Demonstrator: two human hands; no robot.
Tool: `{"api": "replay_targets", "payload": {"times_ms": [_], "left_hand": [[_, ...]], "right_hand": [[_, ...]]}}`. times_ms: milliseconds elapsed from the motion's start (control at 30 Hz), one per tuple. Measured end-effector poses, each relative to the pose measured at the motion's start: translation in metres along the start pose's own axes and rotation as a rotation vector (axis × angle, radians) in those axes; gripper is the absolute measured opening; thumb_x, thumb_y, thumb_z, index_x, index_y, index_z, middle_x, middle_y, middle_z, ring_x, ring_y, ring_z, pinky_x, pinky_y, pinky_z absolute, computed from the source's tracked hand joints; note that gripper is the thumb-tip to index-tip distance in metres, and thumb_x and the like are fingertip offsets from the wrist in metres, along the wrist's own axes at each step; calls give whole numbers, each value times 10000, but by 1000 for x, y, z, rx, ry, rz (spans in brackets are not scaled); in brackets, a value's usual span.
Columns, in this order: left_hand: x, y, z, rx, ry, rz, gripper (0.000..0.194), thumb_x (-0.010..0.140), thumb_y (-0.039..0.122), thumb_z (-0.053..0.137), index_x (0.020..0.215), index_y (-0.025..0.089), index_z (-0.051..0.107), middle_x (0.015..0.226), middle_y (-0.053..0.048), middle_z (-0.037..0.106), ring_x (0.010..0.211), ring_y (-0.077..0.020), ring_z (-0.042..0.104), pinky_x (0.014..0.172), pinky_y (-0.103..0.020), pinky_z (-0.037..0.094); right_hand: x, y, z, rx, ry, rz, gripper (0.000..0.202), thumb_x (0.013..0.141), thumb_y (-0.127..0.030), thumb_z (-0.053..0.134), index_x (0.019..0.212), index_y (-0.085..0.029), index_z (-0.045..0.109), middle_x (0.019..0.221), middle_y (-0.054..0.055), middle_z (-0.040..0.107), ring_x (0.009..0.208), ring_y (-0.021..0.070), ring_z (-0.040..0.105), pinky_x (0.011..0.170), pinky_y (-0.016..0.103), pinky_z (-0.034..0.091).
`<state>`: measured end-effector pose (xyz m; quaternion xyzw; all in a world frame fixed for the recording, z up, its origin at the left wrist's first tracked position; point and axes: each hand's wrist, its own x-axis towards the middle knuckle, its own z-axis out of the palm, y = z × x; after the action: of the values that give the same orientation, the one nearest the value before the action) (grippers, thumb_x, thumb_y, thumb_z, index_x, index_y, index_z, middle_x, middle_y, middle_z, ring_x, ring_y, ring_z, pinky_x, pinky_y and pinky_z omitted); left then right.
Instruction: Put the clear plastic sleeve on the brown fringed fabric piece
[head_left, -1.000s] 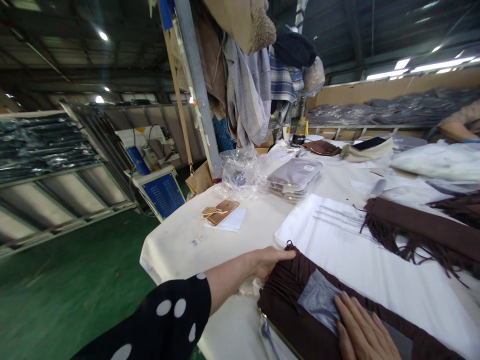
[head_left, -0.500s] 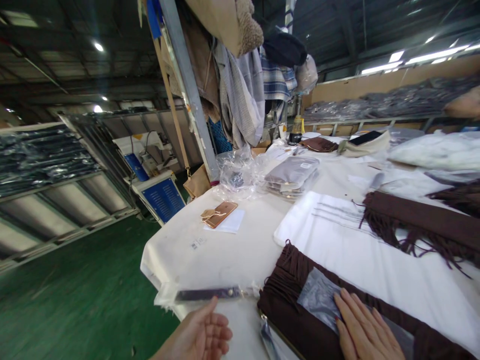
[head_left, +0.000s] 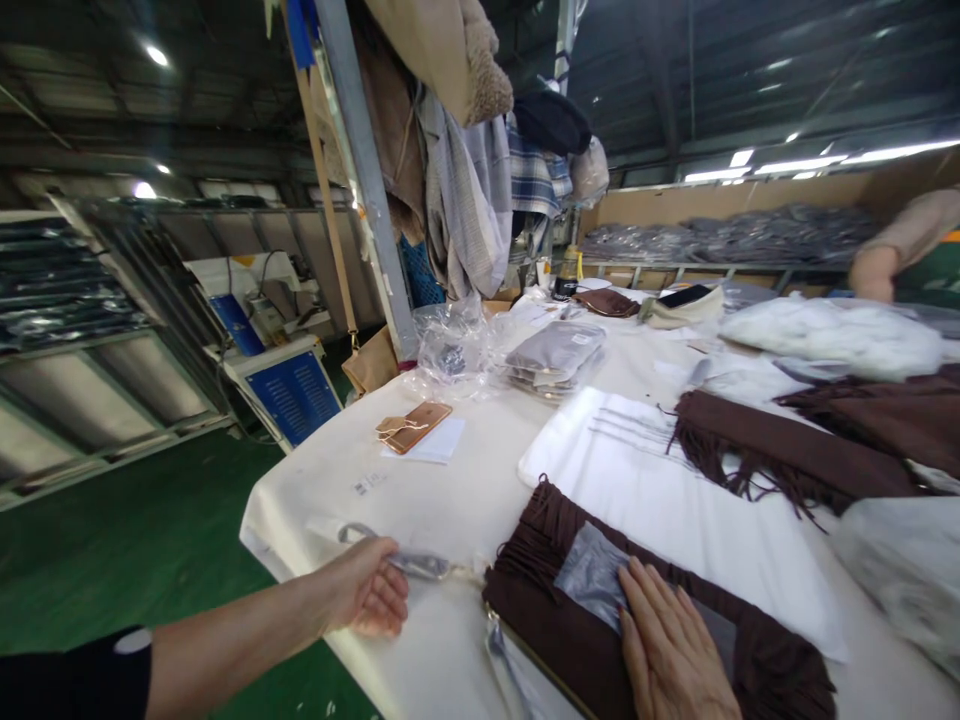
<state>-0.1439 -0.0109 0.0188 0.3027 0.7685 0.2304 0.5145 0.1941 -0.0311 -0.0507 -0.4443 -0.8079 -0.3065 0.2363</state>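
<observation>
brown scarf [head_left: 570, 640] pinned under flat right hand [head_left: 667, 655] (left hand [head_left: 367, 598] perhaps gripping plastic).

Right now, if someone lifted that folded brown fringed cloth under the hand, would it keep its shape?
Probably not. The brown fringed cloth looks soft, so it would likely sag and unfold. Its loose fringe would dangle. The right hand pressing it flat suggests it shifts easily.
</observation>
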Motion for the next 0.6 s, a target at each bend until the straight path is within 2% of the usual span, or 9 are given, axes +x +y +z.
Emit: {"api": "replay_targets", "payload": {"times_ms": [100,167,233,300,367,433,533,600], "left_hand": [[-12,20,-2,24,69,113,494,796,528,379,623,117,591,568,-122,626,486,-215,607,456,-299,483],[-26,36,1,79,107,321,474,805,529,383,765,122,623,626,-73,647,607,-196,633,567,-271,509],[-40,51,15,209,130,606,464,826,522,367,852,144,636,636,-40,645,667,-187,633,639,-259,512],[-49,59,42,424,139,902,443,874,467,326,829,157,640,644,-37,638,655,-177,623,653,-261,507],[-51,60,79,690,121,1159,360,905,362,350,837,152,635,714,-49,648,666,-177,624,655,-272,510],[-47,55,119,979,99,1371,241,883,242,441,1026,133,601,836,-65,655,723,-201,636,633,-296,526],[-37,43,163,1294,188,1509,424,837,147,505,1252,78,458,911,-109,641,703,-227,632,522,-309,525],[-30,35,175,1379,233,1557,467,846,151,487,1296,57,406,944,-142,631,687,-230,624,496,-313,523]], "right_hand": [[2,-2,1,-10,26,47,378,908,-237,299,1124,-33,534,1129,170,634,1050,272,586,942,415,359],[2,-2,2,-1,55,63,372,910,-243,307,1123,-37,533,1112,165,642,1042,266,588,942,412,359],[3,-2,4,15,62,74,373,912,-251,312,1135,-42,525,1120,162,638,1053,260,582,943,409,364],[4,-3,4,28,68,94,380,916,-266,313,1151,-45,515,1126,159,635,1061,251,579,936,404,379],[3,-4,5,36,76,129,381,919,-279,317,1159,-50,505,1112,153,640,1053,240,584,918,396,407],[-1,-5,6,62,74,171,355,916,-282,337,1136,-63,508,1067,145,656,1023,227,600,889,378,442],[-6,-3,2,123,136,193,240,888,-239,405,1050,-113,530,956,110,686,940,206,634,828,344,476],[-4,1,-6,111,248,221,137,850,-191,476,959,-175,557,817,49,697,804,190,657,747,331,474]]}}
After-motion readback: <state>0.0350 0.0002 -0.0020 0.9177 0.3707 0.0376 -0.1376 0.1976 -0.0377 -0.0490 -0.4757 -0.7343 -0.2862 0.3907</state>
